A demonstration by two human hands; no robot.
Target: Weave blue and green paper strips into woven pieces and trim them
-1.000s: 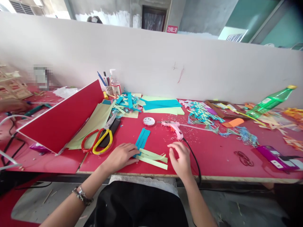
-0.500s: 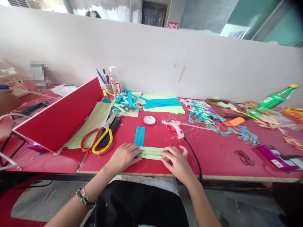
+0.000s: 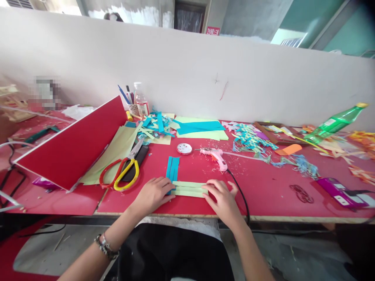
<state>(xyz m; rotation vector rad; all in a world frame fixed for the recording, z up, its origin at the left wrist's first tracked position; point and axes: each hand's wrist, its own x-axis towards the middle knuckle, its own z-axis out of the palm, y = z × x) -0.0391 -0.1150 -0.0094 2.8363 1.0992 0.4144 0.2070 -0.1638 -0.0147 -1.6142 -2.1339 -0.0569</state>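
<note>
Reading the clock from the meeting corner of blue strips [image 3: 173, 168] & green strips [image 3: 189, 189]: pins that corner to table [image 3: 263, 187] w/ L hand [image 3: 156, 194], fingertips down, prob. to stop layers slipping; can't tell if pinching or just pressing, underside hidden. Points blue twd 12, green twd 3, approx. at right angles, close to near edge of table & so handy for both hands. Sets R hand [image 3: 222, 193] at 3, fingers half curled, thumb & fingertips about outer ends of green, likely to even up the edges; can't say if gripping or only touching. Has glue gun [image 3: 216, 156] btw 1 & 2, nozzle twd 9, near lid [image 3: 184, 148] just past 12, maybe for drips, w/ cord [image 3: 243, 199] curving round outside of R hand, off the strips. Parks scissors [image 3: 126, 169] at 10, handles twd body, presumably for quick pick-up. Heaps scraps [image 3: 155, 125] btw 11 & 12, spreads sheets [image 3: 205, 136] at 1, farther back, apparently to be out of the hands' way.
</note>
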